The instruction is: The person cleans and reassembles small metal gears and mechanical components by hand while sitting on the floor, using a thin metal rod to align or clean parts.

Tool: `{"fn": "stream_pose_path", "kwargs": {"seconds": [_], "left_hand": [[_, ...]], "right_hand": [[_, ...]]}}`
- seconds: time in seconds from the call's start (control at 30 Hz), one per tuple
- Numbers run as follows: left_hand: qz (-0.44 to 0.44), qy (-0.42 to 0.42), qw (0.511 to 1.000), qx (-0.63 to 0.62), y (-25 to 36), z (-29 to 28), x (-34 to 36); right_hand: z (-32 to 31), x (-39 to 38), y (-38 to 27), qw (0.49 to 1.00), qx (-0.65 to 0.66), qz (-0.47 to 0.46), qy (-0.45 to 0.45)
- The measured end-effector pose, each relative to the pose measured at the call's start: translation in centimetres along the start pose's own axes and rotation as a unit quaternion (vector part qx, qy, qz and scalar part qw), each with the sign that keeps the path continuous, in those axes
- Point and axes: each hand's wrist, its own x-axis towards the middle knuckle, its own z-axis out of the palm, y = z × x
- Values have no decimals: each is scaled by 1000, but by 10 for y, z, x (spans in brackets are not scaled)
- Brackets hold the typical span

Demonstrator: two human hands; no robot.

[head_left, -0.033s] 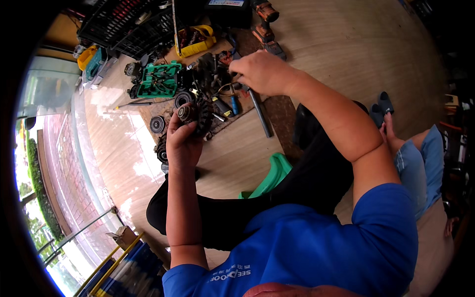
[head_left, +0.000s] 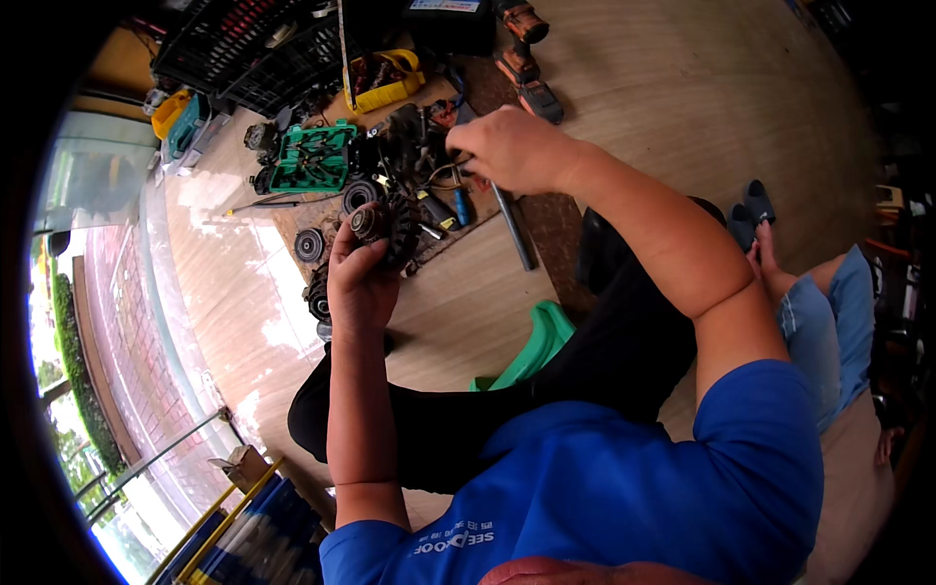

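Pulley: small dark grooved wheel (head_left: 310,245); just in from the left corner of the brown sheet (head_left: 556,234);
Green case: open green case (head_left: 312,156), dark tools inside; near the sheet's left edge;
Left hand: left hand (head_left: 359,280) wrapped round a round toothed part (head_left: 398,231), thumb pressed near its hub; held up in front of the sheet's near edge;
Grip tip: probably best with thumb and fingers on the hub, teeth clear of skin, wrist steady;
Yellow bin: yellow bin (head_left: 390,95) at the sheet's far edge;
Blue handle: blue-handled tool (head_left: 462,208) by the near edge;
Grey bar: grey bar (head_left: 514,231) near the sheet's right part, below the right hand;
Right hand: right hand (head_left: 517,148) over the clutter, well apart from the left; fingers curled (cannot tell if anything is pinched);
Reach tip: in such a pile, a clean fingertip hold without dragging neighbours seems wise;
Drill: orange-and-black drill (head_left: 522,60) off the far right corner;
Writing: pale inverted lettering on the blue shirt (head_left: 585,487); label on the black box (head_left: 450,29) too small to read
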Motion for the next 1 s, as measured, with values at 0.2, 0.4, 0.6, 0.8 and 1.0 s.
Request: {"fn": "stream_pose_path", "kwargs": {"seconds": [0.2,0.4,0.6,0.8,1.0], "left_hand": [[-21,-2,1000,12,-4,5,-2],[-28,3,999,16,-6,4,-1],[-30,22,999,24,-7,6,-1],[-19,35,998,38,-9,10,0],[-6,68,996,61,-10,11,3]], "right_hand": [[7,-2,-25,984,165,-61,-32],[3,-2,-26,972,213,-102,15],[4,-4,-38,976,198,-84,40],[19,-5,-41,970,172,-140,96],[28,-8,-53,964,85,-208,145]]}}
